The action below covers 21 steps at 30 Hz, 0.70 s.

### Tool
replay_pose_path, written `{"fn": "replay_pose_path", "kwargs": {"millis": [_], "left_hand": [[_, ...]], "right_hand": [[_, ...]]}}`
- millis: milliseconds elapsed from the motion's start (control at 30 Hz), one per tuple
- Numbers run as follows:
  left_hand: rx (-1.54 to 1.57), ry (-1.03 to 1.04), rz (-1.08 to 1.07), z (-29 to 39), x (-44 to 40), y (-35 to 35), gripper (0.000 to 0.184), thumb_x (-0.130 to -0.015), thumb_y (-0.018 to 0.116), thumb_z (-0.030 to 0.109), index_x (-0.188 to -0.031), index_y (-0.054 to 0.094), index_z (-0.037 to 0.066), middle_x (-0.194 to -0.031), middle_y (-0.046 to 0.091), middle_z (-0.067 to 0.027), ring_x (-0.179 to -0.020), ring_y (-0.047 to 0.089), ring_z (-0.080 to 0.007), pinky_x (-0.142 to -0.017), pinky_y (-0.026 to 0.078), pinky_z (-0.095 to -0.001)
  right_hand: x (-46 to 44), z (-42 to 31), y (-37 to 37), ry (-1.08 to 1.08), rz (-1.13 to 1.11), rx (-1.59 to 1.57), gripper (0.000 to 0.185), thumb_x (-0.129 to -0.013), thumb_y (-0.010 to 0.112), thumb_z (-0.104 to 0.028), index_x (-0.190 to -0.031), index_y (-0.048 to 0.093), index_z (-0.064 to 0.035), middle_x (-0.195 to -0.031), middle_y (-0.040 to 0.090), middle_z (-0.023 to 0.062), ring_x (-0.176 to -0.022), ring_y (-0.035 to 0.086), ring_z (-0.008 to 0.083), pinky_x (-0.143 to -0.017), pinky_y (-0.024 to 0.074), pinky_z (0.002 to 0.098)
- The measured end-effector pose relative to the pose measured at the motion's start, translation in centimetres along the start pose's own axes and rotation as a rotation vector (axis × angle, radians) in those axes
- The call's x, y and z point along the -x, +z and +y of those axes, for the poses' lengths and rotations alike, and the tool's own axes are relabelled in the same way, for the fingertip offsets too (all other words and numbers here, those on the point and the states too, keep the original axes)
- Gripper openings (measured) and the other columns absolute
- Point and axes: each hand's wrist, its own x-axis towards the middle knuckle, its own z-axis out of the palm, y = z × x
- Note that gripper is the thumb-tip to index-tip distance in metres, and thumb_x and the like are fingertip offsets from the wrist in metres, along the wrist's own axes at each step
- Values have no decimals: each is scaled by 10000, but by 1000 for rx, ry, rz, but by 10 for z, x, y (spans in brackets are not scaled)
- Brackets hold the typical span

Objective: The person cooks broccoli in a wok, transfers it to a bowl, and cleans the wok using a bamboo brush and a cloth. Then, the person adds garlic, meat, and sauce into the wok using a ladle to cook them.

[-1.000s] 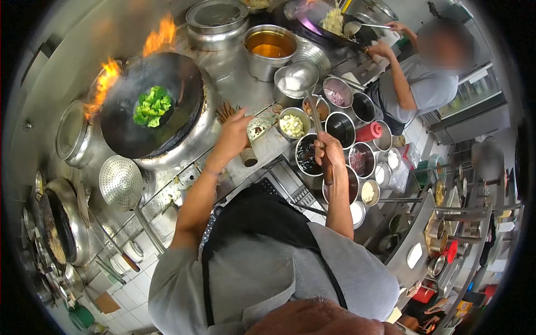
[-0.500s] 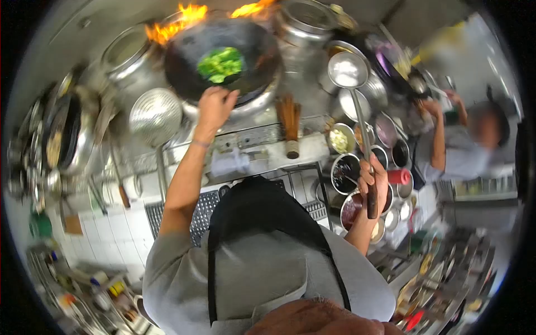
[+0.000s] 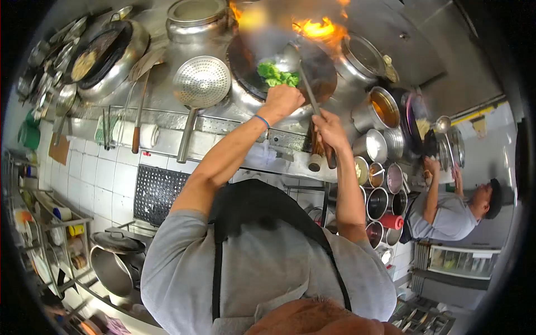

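Note:
Green broccoli point(image 3: 277, 73) lies in the dark wok point(image 3: 321, 84) on the stove, flames rising behind it. At the wok's near rim my left hand point(image 3: 283, 101) is closed in a fist on the edge; its fingertips are hidden. My right hand point(image 3: 330, 133) is wrapped round the handle of a long steel ladle point(image 3: 309, 86), whose bowl is down in the wok beside the broccoli. A bundled bamboo brush point(image 3: 315, 161) rests just below my right hand, partly covered by it.
A perforated skimmer point(image 3: 202, 82) lies left of the wok. Lidless metal pots point(image 3: 385, 109) and several sauce containers point(image 3: 377, 202) stand at the right, with a red bottle point(image 3: 393, 221). A co-worker point(image 3: 452, 209) holds a ladle at the far right. Fire point(image 3: 321, 29) burns behind the wok.
The ladle has swung from the right side into the wok with my right hand. My left hand has closed at the wok's rim. The whole view has turned.

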Motion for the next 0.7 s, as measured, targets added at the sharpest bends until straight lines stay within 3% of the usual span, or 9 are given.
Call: {"fn": "replay_pose_path", "kwargs": {"millis": [133,167,267,333,467,500,633,700], "left_hand": [[21,13,-8,9,19,-21,332,-860,619,381,-698,740,118,-665,673,-161,-631,673,-373,-628,547,-486],[36,16,-24,13,22,-30,339,-861,617,383,-691,737,116,-665,673,-162,-630,672,-376,-629,547,-486],[55,-16,-8,5,15,-22,318,-833,625,353,-669,726,99,-670,672,-177,-636,673,-385,-627,545,-494],[27,-55,-1,-3,3,-21,308,-819,629,337,-687,731,78,-690,681,-195,-666,687,-387,-637,547,-502],[26,10,-117,22,37,-34,270,-831,603,293,-685,726,102,-703,676,-189,-652,669,-394,-632,546,-489],[52,52,-125,30,52,-39,269,-835,603,291,-687,721,99,-712,678,-188,-655,671,-390,-629,545,-490],[60,110,-109,34,65,-20,276,-845,607,282,-660,694,96,-684,672,-173,-641,671,-374,-609,540,-490],[8,86,-65,22,44,-12,292,-845,607,294,-647,687,94,-659,664,-164,-630,672,-366,-589,538,-479]], "right_hand": [[21,-32,-5,-1,-146,192,433,-957,581,-163,-1364,548,-20,-655,547,19,-467,511,104,-435,420,304],[29,-30,-13,-88,-134,279,421,-961,588,-156,-1368,560,-52,-666,542,1,-456,478,86,-428,415,285],[59,-43,-32,46,-150,413,467,-947,619,-188,-1389,540,-60,-731,649,75,-561,624,182,-534,499,334],[55,-31,-44,-52,-69,605,475,-928,635,-198,-1372,545,-55,-856,690,170,-732,682,295,-661,530,384],[28,-4,-32,-425,167,844,456,-902,636,-165,-1340,569,-58,-894,691,260,-810,699,399,-714,539,416],[30,-25,-19,-253,151,758,453,-889,635,-166,-1317,571,-33,-1024,636,318,-1022,621,466,-854,503,455],[29,-23,-14,-314,72,666,467,-886,641,-146,-1341,565,-73,-1007,651,302,-984,646,448,-835,500,477],[36,-3,-28,-322,35,716,464,-892,641,-134,-1345,560,-73,-1093,641,289,-1020,627,455,-872,503,478]]}}
